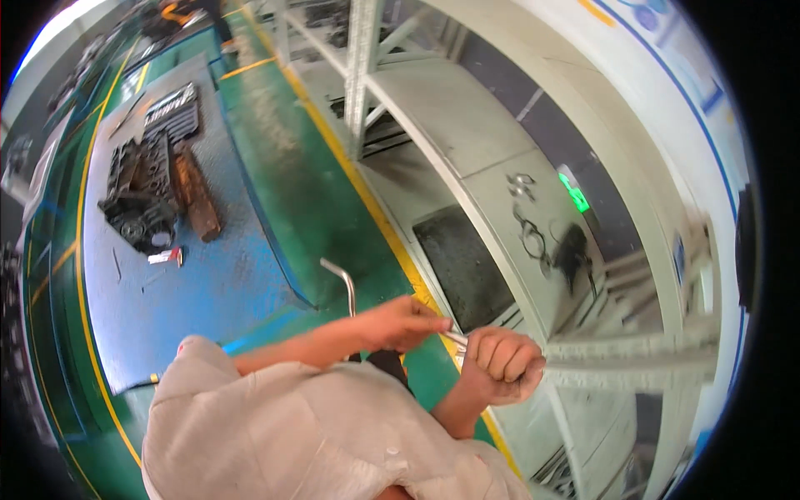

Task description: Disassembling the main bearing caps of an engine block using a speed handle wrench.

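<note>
Both of my hands are in front of my body, close to the shelving. My right hand [504, 364] is a closed fist around one end of a shiny metal rod [456, 337]. My left hand [406, 323] has its fingers closed on the rod's other side, touching it just short of the fist. Beyond my left forearm a bent silver bar [344, 279] sticks up. Its lower part is hidden by the arm, and I cannot tell whether it joins the rod.
A blue workbench [225, 287] on the left carries an engine block [142, 196], a rusty brown block [196, 196], a socket tray [172, 112] and a small red-and-white box [166, 257]. To the right, a pale metal rack [467, 125] holds clamp-like metal parts [529, 237]. Yellow lines mark the green floor [275, 137].
</note>
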`<control>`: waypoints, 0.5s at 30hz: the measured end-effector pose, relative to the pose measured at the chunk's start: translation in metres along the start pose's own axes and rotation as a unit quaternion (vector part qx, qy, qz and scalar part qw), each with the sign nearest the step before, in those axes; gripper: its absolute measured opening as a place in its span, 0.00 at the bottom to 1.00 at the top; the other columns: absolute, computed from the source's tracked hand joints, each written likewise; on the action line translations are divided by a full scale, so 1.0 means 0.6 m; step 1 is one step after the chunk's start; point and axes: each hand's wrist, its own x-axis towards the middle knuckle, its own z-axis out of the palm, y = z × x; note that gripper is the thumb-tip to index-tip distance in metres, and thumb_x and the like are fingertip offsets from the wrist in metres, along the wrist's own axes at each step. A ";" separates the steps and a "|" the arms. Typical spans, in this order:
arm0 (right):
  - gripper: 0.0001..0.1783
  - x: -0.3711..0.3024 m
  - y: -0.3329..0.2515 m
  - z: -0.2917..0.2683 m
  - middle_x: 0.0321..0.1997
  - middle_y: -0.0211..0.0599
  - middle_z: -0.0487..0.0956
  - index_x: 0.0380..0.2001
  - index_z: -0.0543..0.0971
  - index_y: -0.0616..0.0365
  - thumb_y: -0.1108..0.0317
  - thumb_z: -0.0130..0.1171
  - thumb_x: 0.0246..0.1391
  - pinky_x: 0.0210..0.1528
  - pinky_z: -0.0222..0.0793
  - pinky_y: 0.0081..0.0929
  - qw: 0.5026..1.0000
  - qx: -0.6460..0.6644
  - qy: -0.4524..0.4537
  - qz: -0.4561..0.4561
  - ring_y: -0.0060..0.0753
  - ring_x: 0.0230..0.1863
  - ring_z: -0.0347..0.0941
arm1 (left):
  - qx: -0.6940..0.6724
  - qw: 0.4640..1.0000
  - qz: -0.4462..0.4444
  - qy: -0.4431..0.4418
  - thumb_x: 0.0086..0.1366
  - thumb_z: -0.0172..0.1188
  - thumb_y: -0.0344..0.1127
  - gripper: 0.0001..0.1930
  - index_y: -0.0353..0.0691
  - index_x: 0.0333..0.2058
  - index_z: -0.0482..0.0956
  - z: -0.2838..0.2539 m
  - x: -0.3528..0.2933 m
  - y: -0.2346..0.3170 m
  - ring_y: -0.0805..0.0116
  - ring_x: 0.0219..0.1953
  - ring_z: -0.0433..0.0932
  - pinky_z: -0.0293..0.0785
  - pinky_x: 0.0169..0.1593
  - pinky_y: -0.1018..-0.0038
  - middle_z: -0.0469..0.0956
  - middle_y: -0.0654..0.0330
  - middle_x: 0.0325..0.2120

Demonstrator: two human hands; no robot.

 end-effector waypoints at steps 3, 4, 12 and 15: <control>0.30 0.119 0.041 -0.100 0.11 0.24 0.60 0.13 0.57 0.48 0.57 0.39 0.74 0.20 0.45 0.29 0.998 0.014 0.004 0.056 0.25 0.12 0.48 | -0.020 0.994 0.055 0.092 0.73 0.61 0.49 0.21 0.37 0.29 0.78 -0.041 0.075 0.075 0.81 0.16 0.52 0.46 0.20 0.75 0.58 0.73 0.14; 0.30 0.162 0.059 -0.124 0.11 0.24 0.58 0.13 0.57 0.48 0.56 0.37 0.75 0.20 0.45 0.28 0.995 0.052 0.053 0.061 0.24 0.13 0.46 | 0.005 0.981 0.053 0.185 0.73 0.61 0.49 0.20 0.36 0.30 0.78 -0.045 0.100 0.099 0.81 0.15 0.52 0.45 0.20 0.76 0.57 0.73 0.14; 0.27 0.447 0.298 -0.174 0.11 0.25 0.61 0.13 0.58 0.48 0.60 0.40 0.71 0.19 0.47 0.29 0.941 0.242 -0.103 0.212 0.26 0.12 0.51 | -0.152 0.921 0.218 0.286 0.72 0.63 0.46 0.20 0.37 0.27 0.74 -0.180 0.089 0.271 0.82 0.15 0.54 0.47 0.19 0.76 0.60 0.73 0.15; 0.25 0.519 0.437 -0.177 0.10 0.26 0.62 0.12 0.58 0.48 0.63 0.43 0.67 0.18 0.47 0.28 0.890 0.339 -0.141 0.270 0.26 0.11 0.52 | -0.015 0.814 0.371 0.447 0.71 0.65 0.41 0.19 0.36 0.23 0.74 -0.255 0.083 0.292 0.84 0.19 0.56 0.49 0.21 0.76 0.63 0.73 0.15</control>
